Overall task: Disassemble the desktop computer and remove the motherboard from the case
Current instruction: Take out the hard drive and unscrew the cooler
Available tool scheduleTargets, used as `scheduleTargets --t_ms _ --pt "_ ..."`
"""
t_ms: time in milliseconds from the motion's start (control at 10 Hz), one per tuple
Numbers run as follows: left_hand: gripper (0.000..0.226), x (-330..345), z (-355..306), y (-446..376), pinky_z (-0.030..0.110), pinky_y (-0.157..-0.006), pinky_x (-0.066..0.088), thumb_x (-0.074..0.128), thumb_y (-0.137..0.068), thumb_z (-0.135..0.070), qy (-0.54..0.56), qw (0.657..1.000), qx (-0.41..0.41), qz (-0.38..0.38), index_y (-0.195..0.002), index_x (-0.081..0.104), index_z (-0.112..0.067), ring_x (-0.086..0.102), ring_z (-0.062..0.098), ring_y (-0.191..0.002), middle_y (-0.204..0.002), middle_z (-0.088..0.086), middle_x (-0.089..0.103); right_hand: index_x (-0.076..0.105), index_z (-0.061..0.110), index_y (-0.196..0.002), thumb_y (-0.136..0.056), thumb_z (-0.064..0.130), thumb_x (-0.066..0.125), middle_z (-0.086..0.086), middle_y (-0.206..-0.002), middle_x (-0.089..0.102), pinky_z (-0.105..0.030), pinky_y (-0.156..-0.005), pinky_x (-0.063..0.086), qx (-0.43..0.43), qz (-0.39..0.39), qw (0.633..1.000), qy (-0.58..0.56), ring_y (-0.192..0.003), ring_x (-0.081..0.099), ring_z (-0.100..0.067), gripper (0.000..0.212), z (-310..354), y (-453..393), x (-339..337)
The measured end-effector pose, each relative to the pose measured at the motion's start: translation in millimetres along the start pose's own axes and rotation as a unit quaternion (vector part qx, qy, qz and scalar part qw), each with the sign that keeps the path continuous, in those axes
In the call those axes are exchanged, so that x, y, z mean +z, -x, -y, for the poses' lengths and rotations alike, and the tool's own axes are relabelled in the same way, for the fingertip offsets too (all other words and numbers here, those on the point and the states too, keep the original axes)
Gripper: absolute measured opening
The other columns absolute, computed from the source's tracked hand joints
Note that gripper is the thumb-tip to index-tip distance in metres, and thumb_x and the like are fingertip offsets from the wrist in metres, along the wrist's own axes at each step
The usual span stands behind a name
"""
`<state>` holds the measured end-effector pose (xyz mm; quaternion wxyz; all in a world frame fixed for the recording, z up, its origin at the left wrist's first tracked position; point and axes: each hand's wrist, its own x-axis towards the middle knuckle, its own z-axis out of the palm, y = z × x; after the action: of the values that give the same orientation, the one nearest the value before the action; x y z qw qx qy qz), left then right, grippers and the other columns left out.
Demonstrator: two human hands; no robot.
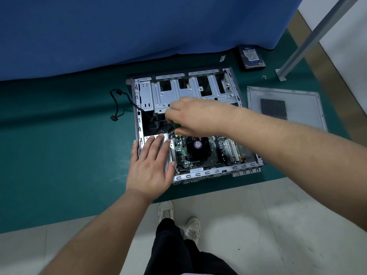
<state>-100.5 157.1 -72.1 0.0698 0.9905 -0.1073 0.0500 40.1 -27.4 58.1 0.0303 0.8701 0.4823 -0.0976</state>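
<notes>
An open desktop case (198,173) lies flat on the green table mat. Inside it sits the green motherboard (200,155) with a black CPU fan (197,146) at its middle. My left hand (153,161) rests flat, fingers straight, on the silver power supply at the case's near left corner. My right hand (190,116) reaches in from the right and grips a screwdriver with a green and yellow handle (174,126) over the motherboard's far left corner. The screwdriver's tip is hidden.
The removed side panel (286,106) lies right of the case. A hard drive (251,56) lies at the back right, near small screws (264,77) and a metal post (309,40). A loose black cable (117,104) trails left of the case. Blue cloth (119,26) hangs behind.
</notes>
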Motion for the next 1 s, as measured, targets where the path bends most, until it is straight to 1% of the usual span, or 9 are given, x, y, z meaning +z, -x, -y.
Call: scheduleTargets --t_ms 100,200,300,400,500,600,700,1000 --pt "0.062 1 1 0 0.059 -0.124 0.014 0.034 -0.100 -0.050 -0.002 1.000 0.001 0.001 -0.153 0.042 -0.017 0.032 0.028 -0.150 -0.162 0.004 0.036 0.047 0.015 -0.127 -0.102 0.046 0.053 -0.008 -0.118 0.057 -0.042 -0.080 0.050 0.052 -0.029 0.998 -0.009 -0.105 0.057 -0.029 0.039 -2 0 9" --pt "0.063 0 1 0 0.060 -0.123 0.014 0.035 -0.100 -0.050 0.001 1.000 0.000 0.003 -0.153 0.042 -0.017 0.031 0.027 -0.150 -0.162 0.004 0.036 0.039 0.021 -0.127 -0.099 0.045 0.059 -0.007 -0.112 0.060 -0.039 -0.068 0.047 0.128 -0.040 0.985 -0.108 -0.089 0.061 -0.031 0.041 -6 3 20" --pt "0.063 -1 0 1 0.060 -0.123 0.014 0.036 -0.100 -0.050 0.002 1.000 -0.001 0.004 -0.153 0.043 -0.017 0.031 0.027 -0.151 -0.163 0.004 0.036 0.038 0.022 -0.127 -0.099 0.036 0.062 -0.006 -0.106 0.062 -0.040 -0.069 0.049 0.148 -0.059 0.974 -0.163 -0.086 0.061 -0.030 0.040 -6 7 27" --pt "0.063 -3 0 0 0.060 -0.123 0.014 0.036 -0.099 -0.049 0.004 1.000 -0.004 0.005 -0.153 0.044 -0.017 0.032 0.027 -0.150 -0.162 0.004 0.037 0.038 0.024 -0.126 -0.099 0.031 0.062 -0.005 -0.099 0.062 -0.041 -0.069 0.051 0.177 -0.088 0.958 -0.209 -0.084 0.061 -0.028 0.037 -7 16 33" --pt "0.063 -3 -1 0 0.060 -0.123 0.014 0.036 -0.099 -0.049 0.004 1.000 -0.003 0.007 -0.153 0.044 -0.017 0.031 0.027 -0.151 -0.162 0.004 0.037 0.038 0.025 -0.124 -0.099 0.032 0.062 -0.003 -0.095 0.063 -0.040 -0.067 0.050 0.186 -0.097 0.952 -0.221 -0.082 0.061 -0.025 0.036 -10 22 35" --pt "0.063 -4 -2 0 0.060 -0.124 0.013 0.036 -0.099 -0.049 0.003 1.000 -0.004 0.008 -0.153 0.044 -0.017 0.031 0.027 -0.151 -0.162 0.004 0.037 0.039 0.026 -0.121 -0.098 0.031 0.063 -0.001 -0.086 0.061 -0.042 -0.066 0.053 0.194 -0.102 0.944 -0.246 -0.075 0.061 -0.021 0.034 -13 31 35" --pt "0.063 -4 -1 0 0.059 -0.124 0.012 0.036 -0.099 -0.049 0.002 1.000 -0.005 0.009 -0.153 0.044 -0.017 0.031 0.027 -0.151 -0.162 0.004 0.037 0.039 0.027 -0.120 -0.098 0.031 0.064 -0.001 -0.081 0.061 -0.043 -0.064 0.054 0.198 -0.099 0.941 -0.255 -0.071 0.060 -0.019 0.034 -13 36 36" --pt "0.062 -3 0 0 0.059 -0.124 0.012 0.037 -0.099 -0.049 -0.001 1.000 0.000 -0.001 -0.152 0.044 -0.017 0.032 0.027 -0.150 -0.161 0.004 0.038 0.039 0.031 -0.121 -0.098 0.035 0.064 -0.005 -0.079 0.067 -0.046 -0.063 0.057 0.216 -0.084 0.933 -0.277 -0.067 0.065 -0.021 0.034 -11 50 44"
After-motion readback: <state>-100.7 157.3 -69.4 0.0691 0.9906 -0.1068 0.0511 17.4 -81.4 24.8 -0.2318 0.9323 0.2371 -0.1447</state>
